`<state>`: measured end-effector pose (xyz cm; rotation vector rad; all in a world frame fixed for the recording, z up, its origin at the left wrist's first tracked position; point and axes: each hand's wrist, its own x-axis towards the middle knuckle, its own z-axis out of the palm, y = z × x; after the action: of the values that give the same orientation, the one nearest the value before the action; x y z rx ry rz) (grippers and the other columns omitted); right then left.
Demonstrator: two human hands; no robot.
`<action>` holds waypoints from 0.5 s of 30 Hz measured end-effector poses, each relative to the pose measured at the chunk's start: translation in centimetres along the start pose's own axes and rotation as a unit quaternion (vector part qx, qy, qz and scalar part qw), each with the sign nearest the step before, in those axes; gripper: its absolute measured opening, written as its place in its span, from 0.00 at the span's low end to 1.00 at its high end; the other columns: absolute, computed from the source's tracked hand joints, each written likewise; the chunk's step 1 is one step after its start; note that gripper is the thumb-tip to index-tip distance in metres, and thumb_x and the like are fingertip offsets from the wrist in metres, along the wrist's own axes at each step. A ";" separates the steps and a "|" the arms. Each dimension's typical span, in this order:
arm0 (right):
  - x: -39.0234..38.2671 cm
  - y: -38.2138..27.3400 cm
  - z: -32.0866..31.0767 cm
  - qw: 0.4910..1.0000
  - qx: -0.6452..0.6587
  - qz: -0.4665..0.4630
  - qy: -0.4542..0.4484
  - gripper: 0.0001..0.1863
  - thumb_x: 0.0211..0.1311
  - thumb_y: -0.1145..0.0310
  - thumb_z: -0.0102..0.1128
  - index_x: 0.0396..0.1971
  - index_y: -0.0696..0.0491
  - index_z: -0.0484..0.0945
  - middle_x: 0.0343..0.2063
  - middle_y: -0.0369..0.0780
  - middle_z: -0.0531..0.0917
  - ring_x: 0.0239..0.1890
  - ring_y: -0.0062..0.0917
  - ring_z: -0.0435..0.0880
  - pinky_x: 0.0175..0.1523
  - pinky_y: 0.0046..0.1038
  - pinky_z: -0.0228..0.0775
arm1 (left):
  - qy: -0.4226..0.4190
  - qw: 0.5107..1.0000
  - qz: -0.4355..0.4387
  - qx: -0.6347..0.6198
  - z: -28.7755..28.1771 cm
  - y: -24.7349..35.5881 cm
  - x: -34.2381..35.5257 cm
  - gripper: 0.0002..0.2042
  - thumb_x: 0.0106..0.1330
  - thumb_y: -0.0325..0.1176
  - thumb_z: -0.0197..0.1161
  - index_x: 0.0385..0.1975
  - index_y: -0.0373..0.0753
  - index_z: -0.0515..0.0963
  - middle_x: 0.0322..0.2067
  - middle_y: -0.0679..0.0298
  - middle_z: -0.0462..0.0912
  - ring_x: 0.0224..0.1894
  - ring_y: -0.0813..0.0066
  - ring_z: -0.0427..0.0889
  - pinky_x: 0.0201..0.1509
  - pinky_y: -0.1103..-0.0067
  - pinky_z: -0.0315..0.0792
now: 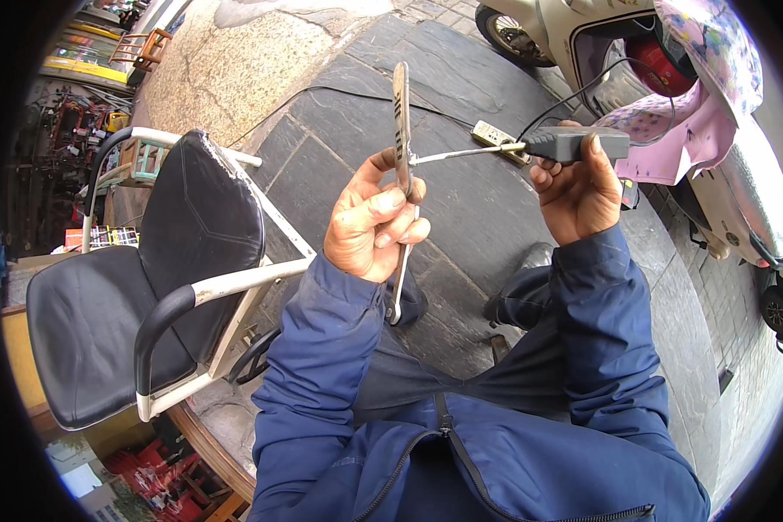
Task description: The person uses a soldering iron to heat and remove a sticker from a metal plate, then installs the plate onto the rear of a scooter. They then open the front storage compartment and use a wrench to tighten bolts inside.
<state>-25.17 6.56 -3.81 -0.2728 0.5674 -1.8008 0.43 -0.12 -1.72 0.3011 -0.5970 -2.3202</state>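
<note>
My left hand [372,217] grips an upright flat metal strip [401,113] with dark markings, along with a long thin metal piece [401,278] hanging below my fingers; whether they are one tool I cannot tell. My right hand [581,191] holds a dark grey rectangular device [609,145] sideways, its tapered end toward my left. A thin pale rod [457,153] runs between that end and the metal strip, meeting the strip just above my left fingers. Behind the device, a beige power strip [494,138] with black cables lies on the paving.
A black padded chair [93,331] with white metal frame stands at my left, near cluttered shelves [78,122]. A white scooter [731,200] with a pink flowered cover [705,61] is parked at my right. Grey stone paving [339,122] lies ahead, crossed by a cable.
</note>
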 end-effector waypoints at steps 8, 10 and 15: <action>0.0 -0.1 -0.1 1.000 0.005 0.005 0.005 0.24 0.62 0.58 0.61 0.50 0.58 0.71 0.36 0.44 0.82 0.33 0.29 0.82 0.40 0.34 0.81 | 0.006 1.000 0.003 0.004 0.1 0.0 0.0 0.22 0.64 0.24 0.55 0.59 0.38 0.65 0.43 0.50 0.80 0.13 0.88 0.61 0.27 0.83 0.59; 0.0 -0.1 0.0 1.000 0.001 0.002 -0.002 0.23 0.62 0.58 0.61 0.50 0.58 0.71 0.36 0.44 0.82 0.33 0.29 0.82 0.40 0.34 0.81 | 0.007 1.000 0.003 0.006 0.1 0.0 0.0 0.22 0.63 0.24 0.55 0.59 0.38 0.65 0.43 0.51 0.80 0.13 0.88 0.61 0.27 0.83 0.59; 0.0 -0.1 0.1 1.000 0.004 0.004 0.009 0.23 0.62 0.58 0.61 0.50 0.58 0.71 0.36 0.44 0.82 0.33 0.29 0.82 0.40 0.34 0.81 | 0.007 1.000 0.003 0.011 0.2 0.0 0.0 0.22 0.63 0.24 0.56 0.59 0.38 0.65 0.42 0.51 0.81 0.13 0.89 0.60 0.27 0.83 0.59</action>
<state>-25.21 6.56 -3.73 -0.2491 0.5731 -1.7983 0.32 -0.06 -1.55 0.3255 -0.6155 -2.3045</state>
